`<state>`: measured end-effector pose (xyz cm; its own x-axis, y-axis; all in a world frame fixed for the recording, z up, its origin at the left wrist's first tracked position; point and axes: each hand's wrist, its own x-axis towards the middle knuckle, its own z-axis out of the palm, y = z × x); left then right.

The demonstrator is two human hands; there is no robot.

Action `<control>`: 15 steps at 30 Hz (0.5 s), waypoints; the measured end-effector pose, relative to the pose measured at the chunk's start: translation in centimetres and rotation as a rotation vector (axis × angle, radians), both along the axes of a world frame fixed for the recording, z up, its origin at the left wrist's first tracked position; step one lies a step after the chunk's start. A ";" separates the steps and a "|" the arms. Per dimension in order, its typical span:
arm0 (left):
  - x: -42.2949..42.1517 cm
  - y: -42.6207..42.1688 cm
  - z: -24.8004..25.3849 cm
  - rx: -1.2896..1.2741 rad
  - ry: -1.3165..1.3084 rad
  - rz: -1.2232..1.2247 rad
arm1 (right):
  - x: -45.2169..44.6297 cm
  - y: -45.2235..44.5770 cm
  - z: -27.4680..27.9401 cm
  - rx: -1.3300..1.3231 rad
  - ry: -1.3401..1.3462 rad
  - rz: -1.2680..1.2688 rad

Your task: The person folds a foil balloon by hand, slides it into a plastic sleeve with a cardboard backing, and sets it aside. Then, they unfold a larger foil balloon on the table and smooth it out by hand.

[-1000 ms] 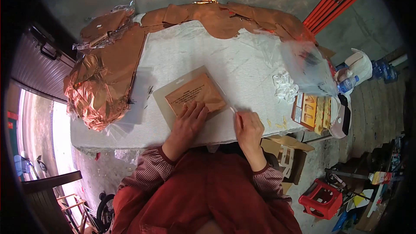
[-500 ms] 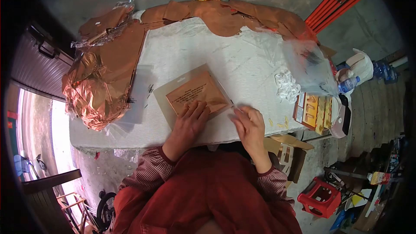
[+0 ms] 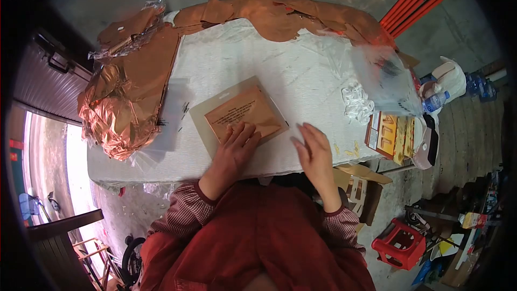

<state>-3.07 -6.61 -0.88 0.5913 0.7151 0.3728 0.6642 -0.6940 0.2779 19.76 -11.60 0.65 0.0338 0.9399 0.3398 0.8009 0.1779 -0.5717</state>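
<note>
A clear plastic bag [image 3: 202, 118] with a hang hole and printed text lies tilted on the white-covered table [image 3: 226, 56]. Inside it is a folded copper-coloured sheet [image 3: 264, 110]. My left hand [image 3: 235, 153] rests on the bag's lower part, fingers stretched out flat over the copper sheet. Just right of the bag's corner, my right hand [image 3: 316, 153] hovers with its fingers apart and holds nothing. Left of the bag lie more flat clear bags [image 3: 175, 113] with printed marks.
Crumpled copper foil [image 3: 116, 121] covers the left end, and brown cut-out sheets [image 3: 274, 19] line the far edge. At right are a white coiled bundle [image 3: 356, 102], clear bags [image 3: 385, 83], a yellow box [image 3: 389, 137] and small yellow pieces [image 3: 353, 150].
My right hand has moved slightly right, away from the bag's corner, and its fingers have straightened. My left hand stays on the bag.
</note>
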 end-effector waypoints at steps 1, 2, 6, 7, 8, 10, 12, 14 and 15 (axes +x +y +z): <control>-0.2 0.0 0.1 -0.068 -0.057 -0.024 | 0.4 -0.2 0.0 -0.022 0.088 -0.028; -0.3 0.1 0.2 -0.135 -0.117 -0.051 | 0.5 -0.3 0.1 -0.022 0.088 -0.033; -0.6 0.0 0.6 -0.156 -0.213 -0.114 | 1.0 -0.7 0.7 -0.022 0.161 0.019; -0.6 -0.1 1.1 -0.141 -0.204 -0.138 | 0.9 -0.6 0.7 -0.047 0.155 0.044; -0.7 -0.2 1.5 -0.126 -0.194 -0.161 | 0.8 -0.5 0.9 -0.050 0.157 0.046; -1.0 -0.3 1.7 -0.157 -0.166 -0.194 | 0.7 -0.1 1.2 -0.057 0.123 0.121; -1.0 -0.6 2.1 -0.189 -0.143 -0.225 | 1.4 -0.3 0.8 -0.085 0.090 0.159; -0.2 -1.0 2.4 -0.244 -0.033 -0.200 | 1.7 -0.3 0.5 -0.115 0.054 0.196; 0.3 -1.1 2.1 -0.249 -0.038 -0.195 | 1.7 -0.4 0.4 -0.116 0.109 0.193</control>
<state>-2.73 -7.73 1.20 0.7155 0.6616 0.2244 0.5112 -0.7147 0.4773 21.43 -11.97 1.09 -0.1192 0.9651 0.2332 0.6909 0.2493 -0.6786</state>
